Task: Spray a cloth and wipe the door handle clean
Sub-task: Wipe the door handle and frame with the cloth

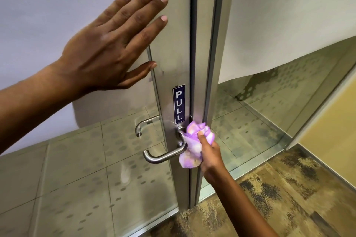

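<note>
A steel lever door handle (159,157) juts from the metal stile of a glass door, below a blue "PULL" sign (178,104). My right hand (210,154) is shut on a crumpled purple and white cloth (194,145), which is pressed against the handle's base near the stile. My left hand (113,44) is open, its fingers spread flat against the door's glass and metal frame, well above the handle. No spray bottle is in view.
A second lever handle (143,125) shows through the glass on the door's far side. A fixed glass panel (269,111) with frosted film stands to the right of the door. Patterned brown carpet (279,198) covers the floor below.
</note>
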Demonstrator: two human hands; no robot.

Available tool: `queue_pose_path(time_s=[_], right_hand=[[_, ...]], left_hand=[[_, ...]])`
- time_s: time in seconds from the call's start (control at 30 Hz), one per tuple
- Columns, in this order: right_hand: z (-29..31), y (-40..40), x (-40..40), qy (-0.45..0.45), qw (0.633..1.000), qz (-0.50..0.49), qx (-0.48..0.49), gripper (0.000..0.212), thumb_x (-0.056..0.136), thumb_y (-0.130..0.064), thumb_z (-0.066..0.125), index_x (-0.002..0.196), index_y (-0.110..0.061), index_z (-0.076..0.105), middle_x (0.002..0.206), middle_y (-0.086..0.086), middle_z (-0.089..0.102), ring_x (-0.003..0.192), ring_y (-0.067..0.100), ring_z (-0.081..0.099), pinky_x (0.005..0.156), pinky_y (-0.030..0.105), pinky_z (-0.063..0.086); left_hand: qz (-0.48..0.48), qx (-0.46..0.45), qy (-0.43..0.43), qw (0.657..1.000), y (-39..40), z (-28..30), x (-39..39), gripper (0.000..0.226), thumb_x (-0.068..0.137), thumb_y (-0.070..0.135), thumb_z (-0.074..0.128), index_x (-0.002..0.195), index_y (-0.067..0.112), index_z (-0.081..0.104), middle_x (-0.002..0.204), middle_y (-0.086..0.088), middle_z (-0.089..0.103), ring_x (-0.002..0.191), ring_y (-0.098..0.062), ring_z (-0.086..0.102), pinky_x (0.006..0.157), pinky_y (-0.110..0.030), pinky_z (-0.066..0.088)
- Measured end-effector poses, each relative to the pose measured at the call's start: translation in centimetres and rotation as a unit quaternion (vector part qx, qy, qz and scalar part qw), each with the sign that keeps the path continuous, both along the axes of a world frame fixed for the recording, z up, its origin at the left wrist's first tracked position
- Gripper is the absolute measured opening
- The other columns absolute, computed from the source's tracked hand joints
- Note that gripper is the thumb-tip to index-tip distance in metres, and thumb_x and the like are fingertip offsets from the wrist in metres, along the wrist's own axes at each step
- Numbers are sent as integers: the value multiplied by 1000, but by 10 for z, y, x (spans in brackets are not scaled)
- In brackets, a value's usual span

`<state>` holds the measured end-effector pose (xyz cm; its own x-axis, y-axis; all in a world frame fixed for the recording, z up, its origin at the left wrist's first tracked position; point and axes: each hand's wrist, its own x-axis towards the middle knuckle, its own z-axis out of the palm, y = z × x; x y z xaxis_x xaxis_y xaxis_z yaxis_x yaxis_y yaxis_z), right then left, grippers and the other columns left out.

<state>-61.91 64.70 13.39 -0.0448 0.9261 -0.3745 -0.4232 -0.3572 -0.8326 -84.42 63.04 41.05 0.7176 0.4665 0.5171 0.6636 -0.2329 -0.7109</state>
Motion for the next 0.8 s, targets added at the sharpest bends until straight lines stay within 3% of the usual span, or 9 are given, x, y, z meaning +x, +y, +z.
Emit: queue_pose_path(time_s=[0.07, 0.13, 0.23, 0.4, 0.53, 0.6, 0.67, 0.8], right_hand=[[13, -4, -13, 95, 993, 24, -60, 22, 99, -23, 48, 105, -7, 62, 87, 15, 73, 75, 30, 69, 85, 47, 53], [20, -5, -21, 129, 987, 32, -95, 23, 101, -22, 42, 94, -9, 60, 73, 9, 71, 66, 22, 67, 84, 44, 51], [22, -8, -31, 78, 993, 21, -90, 27, 103, -24, 38, 110, -7, 58, 100, 16, 68, 90, 29, 64, 97, 47, 47], [22, -23, -52, -34, 997, -59, -37, 27, 101, -20, 43, 125, -13, 50, 113, 17, 65, 98, 32, 66, 88, 47, 53], [18, -36, -64, -59, 990, -122, -46, 33, 99, -18, 47, 131, -11, 46, 120, 17, 63, 87, 23, 64, 67, 27, 54], [14, -49, -79, -36, 989, -121, -83, 32, 98, -20, 50, 127, -8, 48, 119, 20, 64, 95, 33, 66, 77, 39, 59], [15, -62, -98, -7, 988, -101, -119, 31, 97, -23, 52, 124, -8, 51, 118, 21, 65, 102, 37, 66, 91, 53, 53], [29, -75, -119, 69, 975, -137, -163, 29, 98, -25, 51, 124, -12, 50, 118, 15, 65, 105, 34, 65, 95, 54, 52]], left_hand=[[-1, 1, 1, 1000, 0, 0, 0, 72, 108, 43, 40, 159, -2, 19, 166, -30, 20, 156, -43, 18, 127, -56, 21], [-1, 2, 0, 1000, -1, 0, 0, 72, 108, 43, 39, 159, -2, 19, 166, -29, 20, 156, -42, 18, 127, -56, 22], [-3, 1, -4, 1000, 0, -1, 1, 72, 108, 45, 39, 160, -2, 19, 166, -29, 19, 156, -42, 17, 127, -56, 22], [-11, 5, -6, 1000, 2, -2, -1, 75, 107, 48, 38, 160, -1, 18, 167, -28, 18, 157, -41, 16, 127, -55, 21], [-11, 6, -6, 1000, 2, -2, -1, 75, 107, 48, 38, 160, -1, 18, 167, -28, 18, 157, -41, 16, 127, -55, 21], [-13, 7, -7, 1000, 2, -2, -1, 75, 107, 48, 38, 160, -1, 19, 167, -28, 18, 156, -41, 17, 127, -56, 22], [-14, 8, -7, 1000, 1, -2, 0, 74, 107, 47, 39, 159, -1, 20, 166, -28, 19, 156, -41, 18, 126, -56, 23], [-12, 7, -3, 1000, 1, -2, 0, 73, 107, 47, 37, 159, -2, 21, 166, -28, 20, 156, -41, 18, 126, -56, 23]])
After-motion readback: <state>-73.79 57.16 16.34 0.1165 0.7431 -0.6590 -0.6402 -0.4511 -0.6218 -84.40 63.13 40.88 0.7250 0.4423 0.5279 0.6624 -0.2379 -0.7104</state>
